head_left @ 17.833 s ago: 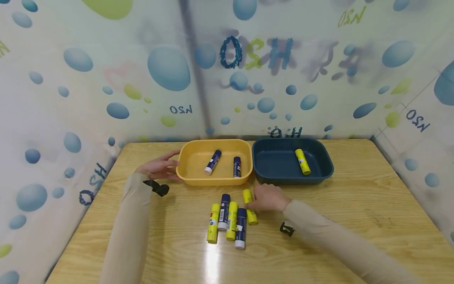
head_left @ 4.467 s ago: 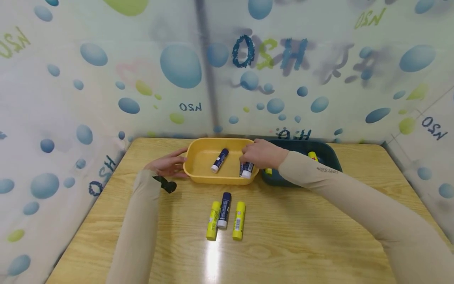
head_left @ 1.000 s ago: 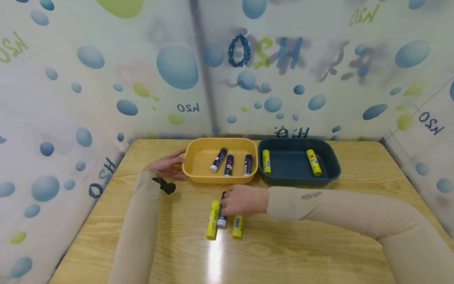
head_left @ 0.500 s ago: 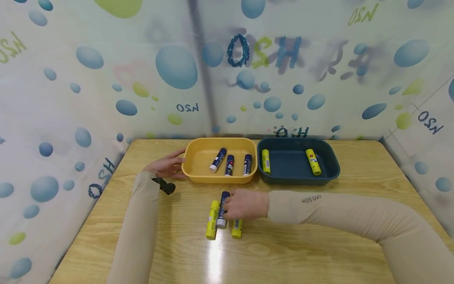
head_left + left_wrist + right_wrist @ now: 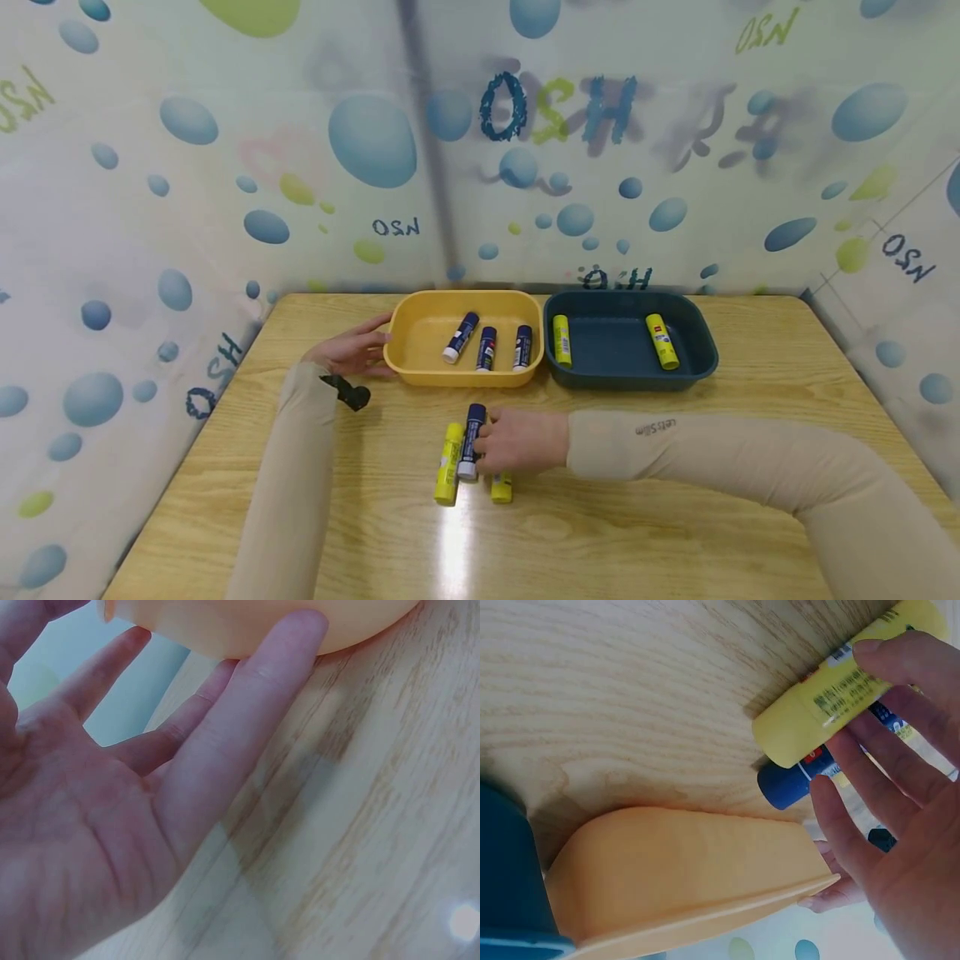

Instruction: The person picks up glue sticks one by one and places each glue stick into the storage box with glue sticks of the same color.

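White glare on table (image 5: 570, 533); soft shadows; left-wrist view hazy.

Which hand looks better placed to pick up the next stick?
Probably the right hand: it's right at a yellow stick on the table, while the left hand is beside the yellow tray, farther off.

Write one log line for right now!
left hand: touching orange tray; right hand: pinching yellow glue stick; orange tray: three blue glue sticks; navy tray: two yellow glue sticks
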Demonstrator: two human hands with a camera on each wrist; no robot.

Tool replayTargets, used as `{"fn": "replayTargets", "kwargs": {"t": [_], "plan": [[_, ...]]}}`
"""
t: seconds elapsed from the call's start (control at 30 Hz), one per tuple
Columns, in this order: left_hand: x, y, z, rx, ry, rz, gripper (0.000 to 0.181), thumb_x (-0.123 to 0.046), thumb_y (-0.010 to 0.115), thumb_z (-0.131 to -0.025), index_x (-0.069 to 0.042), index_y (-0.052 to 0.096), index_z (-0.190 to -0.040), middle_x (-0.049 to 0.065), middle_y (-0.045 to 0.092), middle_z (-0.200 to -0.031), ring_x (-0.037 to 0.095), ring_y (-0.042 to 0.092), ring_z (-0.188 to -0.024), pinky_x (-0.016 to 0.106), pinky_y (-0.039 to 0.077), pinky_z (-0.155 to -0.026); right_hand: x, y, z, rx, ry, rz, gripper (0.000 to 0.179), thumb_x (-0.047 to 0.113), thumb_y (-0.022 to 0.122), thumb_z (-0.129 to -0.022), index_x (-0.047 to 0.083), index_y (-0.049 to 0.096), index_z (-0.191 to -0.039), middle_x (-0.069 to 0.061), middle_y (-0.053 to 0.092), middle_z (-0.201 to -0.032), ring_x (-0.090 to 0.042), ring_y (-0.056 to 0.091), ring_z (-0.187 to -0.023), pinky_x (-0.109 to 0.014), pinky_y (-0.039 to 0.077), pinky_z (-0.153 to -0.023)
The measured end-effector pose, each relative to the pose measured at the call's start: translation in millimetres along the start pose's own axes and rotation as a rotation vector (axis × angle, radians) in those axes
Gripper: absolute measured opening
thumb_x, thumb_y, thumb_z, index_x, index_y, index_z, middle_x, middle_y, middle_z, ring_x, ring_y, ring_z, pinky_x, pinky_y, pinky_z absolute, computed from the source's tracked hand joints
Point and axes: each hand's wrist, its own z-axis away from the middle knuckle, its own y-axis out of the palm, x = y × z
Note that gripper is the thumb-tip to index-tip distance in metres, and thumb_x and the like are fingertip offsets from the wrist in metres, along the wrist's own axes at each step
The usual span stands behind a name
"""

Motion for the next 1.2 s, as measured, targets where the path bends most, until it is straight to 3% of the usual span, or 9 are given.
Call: {"fn": "replayTargets", "kwargs": {"t": [0.47, 0.7, 0.93, 1.2], "plan": [[-0.6, 2.7, 3.0, 0.005, 0.005, -0.005, 0.065, -0.013, 0.042, -0.104, -0.026, 0.007, -0.157, 0.014, 0.013, -0.155, 0.028, 0.044, -0.121, 0.055, 0.036, -0.104, 1, 9, -4.9, -0.024, 0.009, -0.045, 0.032, 0.030, 0.062, -0.095, 0.030, 0.061, -0.127, 0.006, 0.060, -0.124, -0.011, 0.055, -0.110, -0.036, 0.043, -0.101], [1.7, -3.1, 0.6, 0.050, 0.016, 0.009, 0.069, -0.013, 0.048, -0.102, -0.027, 0.008, -0.157, 0.010, 0.026, -0.147, 0.026, 0.046, -0.119, 0.053, 0.042, -0.101, 1, 15, -3.2, -0.079, -0.006, -0.018, 0.032, 0.029, 0.062, -0.095, 0.029, 0.061, -0.127, 0.005, 0.060, -0.125, -0.012, 0.055, -0.112, -0.037, 0.042, -0.102], [0.5, 1.5, -0.2, -0.015, -0.006, 0.017, 0.064, -0.011, 0.044, -0.103, -0.028, 0.011, -0.156, 0.014, 0.021, -0.151, 0.029, 0.043, -0.121, 0.055, 0.040, -0.101, 2, 17, -0.6, -0.087, -0.004, 0.009, 0.032, 0.029, 0.061, -0.096, 0.029, 0.061, -0.128, 0.006, 0.060, -0.125, -0.011, 0.055, -0.114, -0.035, 0.043, -0.101], [1.0, 0.2, -0.3, 0.002, 0.002, 0.022, 0.065, -0.012, 0.044, -0.104, -0.026, 0.009, -0.157, 0.014, 0.018, -0.152, 0.028, 0.043, -0.121, 0.055, 0.040, -0.101, 1, 19, 5.3, -0.069, -0.009, -0.002, 0.027, 0.028, 0.061, -0.096, 0.030, 0.064, -0.122, 0.007, 0.061, -0.121, -0.010, 0.056, -0.108, -0.031, 0.046, -0.094]]}}
